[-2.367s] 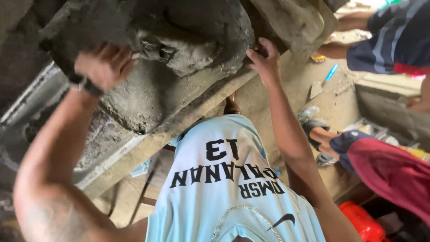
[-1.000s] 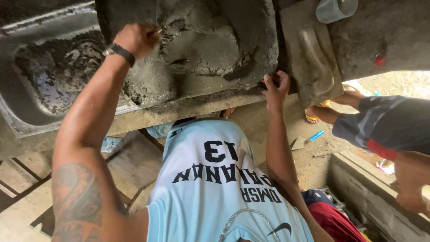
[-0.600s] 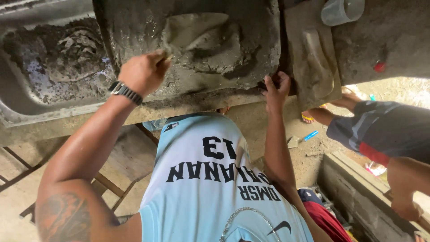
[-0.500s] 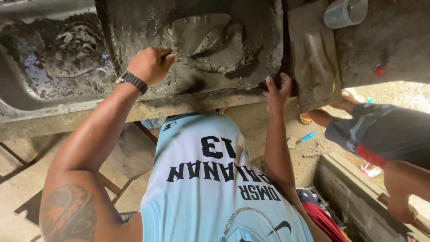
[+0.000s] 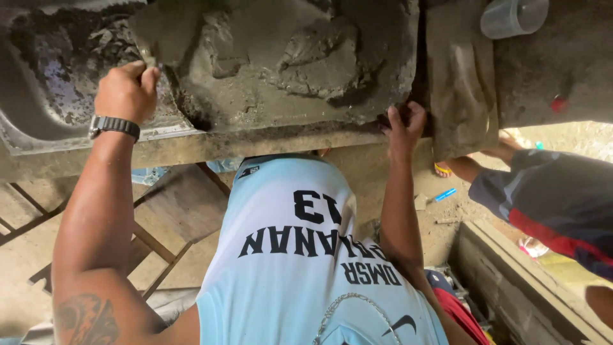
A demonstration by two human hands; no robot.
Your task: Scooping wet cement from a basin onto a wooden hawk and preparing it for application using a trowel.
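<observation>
The left hand (image 5: 126, 91) is clenched round the handle of a trowel (image 5: 167, 38), its blade loaded with wet grey mortar just above the knuckles; the wrist is bent back, the forearm raised straight from the shoulder. Beyond the blade, to its right, lies the mortar heap (image 5: 300, 64) on a board (image 5: 255, 137). The right hand (image 5: 403, 124) hooks its fingers, curled tight, over the board's far edge. Working well here seems to mean keeping the blade level and that edge steadied.
</observation>
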